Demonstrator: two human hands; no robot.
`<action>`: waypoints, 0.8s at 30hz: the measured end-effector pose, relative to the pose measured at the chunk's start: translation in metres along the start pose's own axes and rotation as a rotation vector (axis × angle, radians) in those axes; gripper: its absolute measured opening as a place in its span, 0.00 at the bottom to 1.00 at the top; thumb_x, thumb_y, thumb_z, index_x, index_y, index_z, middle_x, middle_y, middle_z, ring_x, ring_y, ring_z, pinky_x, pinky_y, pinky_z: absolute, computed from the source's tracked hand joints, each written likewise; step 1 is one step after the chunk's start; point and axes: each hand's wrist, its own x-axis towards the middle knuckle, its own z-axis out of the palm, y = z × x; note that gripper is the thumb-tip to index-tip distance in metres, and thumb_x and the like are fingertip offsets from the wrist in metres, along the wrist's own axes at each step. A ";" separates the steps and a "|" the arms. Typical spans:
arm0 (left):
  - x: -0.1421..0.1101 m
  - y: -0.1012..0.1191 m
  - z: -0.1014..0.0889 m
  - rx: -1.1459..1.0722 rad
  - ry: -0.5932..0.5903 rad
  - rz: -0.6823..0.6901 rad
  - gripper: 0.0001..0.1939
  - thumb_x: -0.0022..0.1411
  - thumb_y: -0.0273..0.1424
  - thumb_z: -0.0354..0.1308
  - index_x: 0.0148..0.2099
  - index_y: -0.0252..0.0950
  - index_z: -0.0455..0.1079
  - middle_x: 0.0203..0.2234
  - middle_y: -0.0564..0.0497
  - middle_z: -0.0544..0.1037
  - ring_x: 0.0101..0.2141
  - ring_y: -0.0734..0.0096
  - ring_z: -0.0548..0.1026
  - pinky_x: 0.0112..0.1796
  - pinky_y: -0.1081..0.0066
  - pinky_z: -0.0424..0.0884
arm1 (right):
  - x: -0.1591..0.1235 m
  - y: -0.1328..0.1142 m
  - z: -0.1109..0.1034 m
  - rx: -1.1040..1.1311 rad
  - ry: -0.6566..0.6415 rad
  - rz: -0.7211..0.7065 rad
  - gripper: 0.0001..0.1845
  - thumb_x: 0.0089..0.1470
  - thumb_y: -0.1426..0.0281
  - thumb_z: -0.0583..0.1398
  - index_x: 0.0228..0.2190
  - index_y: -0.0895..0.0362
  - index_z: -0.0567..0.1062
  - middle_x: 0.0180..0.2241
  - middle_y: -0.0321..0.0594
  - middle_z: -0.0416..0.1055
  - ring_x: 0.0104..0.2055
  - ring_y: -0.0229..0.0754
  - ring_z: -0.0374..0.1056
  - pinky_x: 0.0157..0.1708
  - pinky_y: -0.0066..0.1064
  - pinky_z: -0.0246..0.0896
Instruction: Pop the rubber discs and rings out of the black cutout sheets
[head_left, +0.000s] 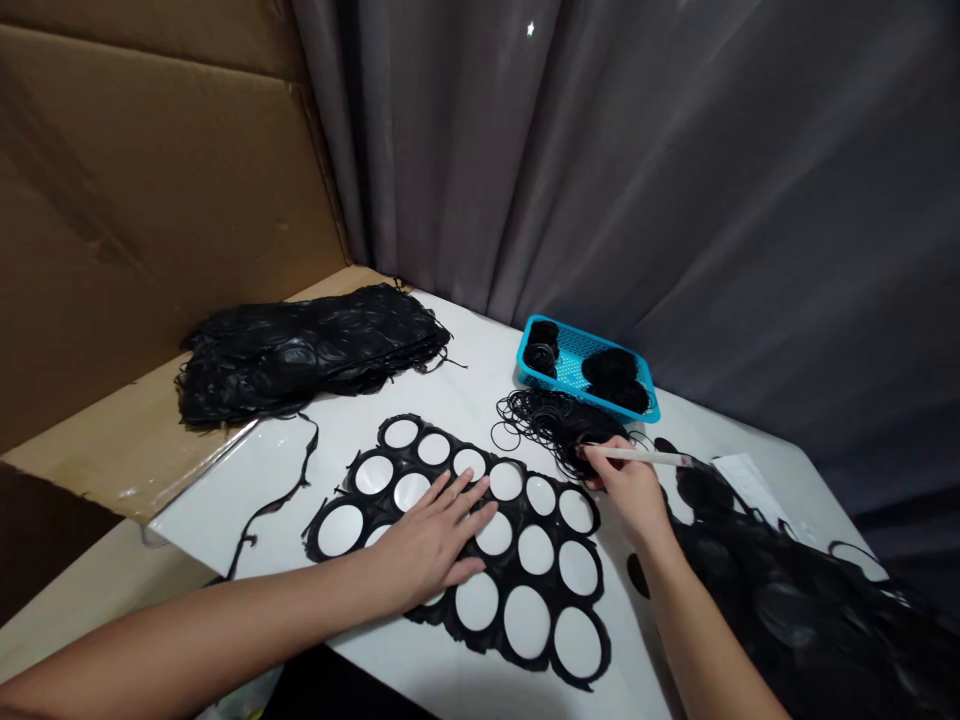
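My left hand [439,535] lies flat, fingers spread, on a thin black rubber-like sheet [555,592] with rows of large round holes. White tabletop shows through the holes. My right hand [628,490] is closed around a slim whitish stick-like tool [645,456], whose exact kind I cannot make out. The tool's left end is at a tangled heap of thin black rings [551,415], just beyond the sheet's far right corner. Behind the heap stands a blue plastic basket [592,335] with bundles of black rings inside.
A thick stack of black sheets [307,350] rests at the left back, beside a tall cardboard box [150,190]. More crumpled black sheets [787,600] cover the right side. A thin black strip [274,505] trails on the left. A grey curtain [600,180] hangs behind the table.
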 end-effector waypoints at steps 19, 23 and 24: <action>-0.037 0.025 -0.007 -0.040 -0.019 0.029 0.34 0.63 0.36 0.64 0.67 0.36 0.58 0.67 0.37 0.59 0.66 0.49 0.58 0.64 0.52 0.57 | -0.077 -0.032 0.035 0.683 -0.380 0.297 0.22 0.48 0.56 0.70 0.25 0.55 0.65 0.34 0.40 0.76 0.20 0.31 0.57 0.20 0.26 0.49; -0.042 0.027 -0.006 -0.034 -0.021 0.038 0.31 0.65 0.38 0.62 0.67 0.37 0.59 0.67 0.38 0.58 0.67 0.50 0.56 0.64 0.52 0.56 | -0.092 -0.039 0.041 0.640 -0.417 0.277 0.20 0.52 0.55 0.67 0.26 0.55 0.66 0.36 0.41 0.76 0.20 0.31 0.56 0.21 0.27 0.50; -0.042 0.028 -0.006 -0.026 -0.026 0.039 0.31 0.66 0.38 0.62 0.66 0.37 0.59 0.67 0.38 0.58 0.67 0.50 0.56 0.64 0.52 0.56 | -0.097 -0.041 0.042 0.581 -0.436 0.247 0.20 0.54 0.55 0.66 0.27 0.55 0.66 0.33 0.39 0.75 0.20 0.31 0.56 0.22 0.27 0.51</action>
